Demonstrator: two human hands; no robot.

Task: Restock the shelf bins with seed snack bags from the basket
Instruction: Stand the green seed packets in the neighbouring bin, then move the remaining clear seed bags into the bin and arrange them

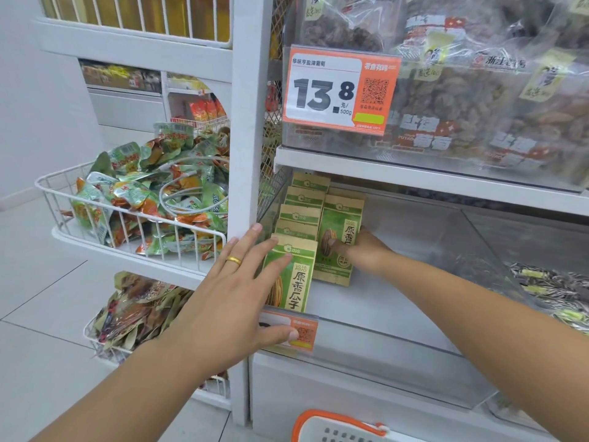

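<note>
Placement step in hand: the right hand (360, 250) grips a seed bag (338, 240) upright inside the clear shelf bin (414, 314), beside the stocked row. The left hand (236, 291), fingers straight, steadies the front bag (291, 275). Next move likely calls for releasing and returning to the basket (338, 425).

Left hand (237, 291): fingers straight and spread, palm facing away, a gold band on the ring finger. Forearm enters from 7 o'clock and points toward 1 o'clock. Right hand (360, 250): fingers curled, thumb extended toward 9 o'clock. Forearm enters from 4 o'clock, reaching toward 10 o'clock.
</note>
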